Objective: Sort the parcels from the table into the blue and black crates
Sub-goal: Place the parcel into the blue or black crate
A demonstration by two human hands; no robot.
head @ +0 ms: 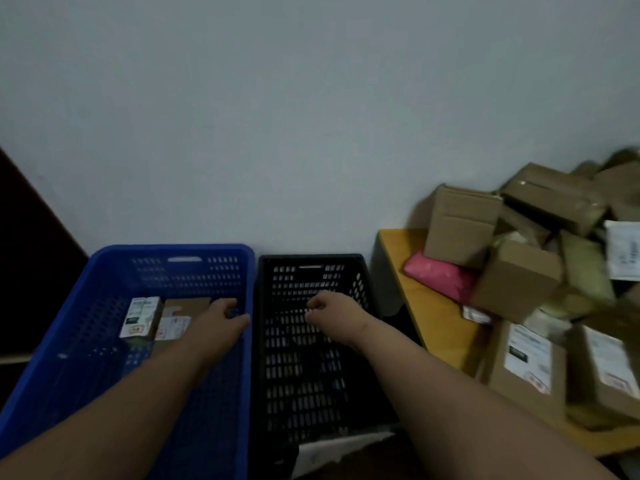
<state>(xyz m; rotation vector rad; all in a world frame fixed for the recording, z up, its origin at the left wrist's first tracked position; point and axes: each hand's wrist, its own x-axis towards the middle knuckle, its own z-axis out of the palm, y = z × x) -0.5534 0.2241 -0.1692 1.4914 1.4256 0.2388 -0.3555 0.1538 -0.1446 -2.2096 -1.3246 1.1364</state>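
Fingers of the left hand (225, 315) hung loosely curled over the blue plastic crate (104, 271), just right of a brown cardboard parcel (180, 315); the right hand (325, 306) was fisted, holding nothing, above the black plastic crate (360, 271).

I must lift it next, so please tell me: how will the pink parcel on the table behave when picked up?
The pink parcel looks like a soft plastic mailer, rounded and not boxy, so it will probably sag. A cardboard box sits partly on it, so pulling may shift that box. Its smooth film may be somewhat slippery.
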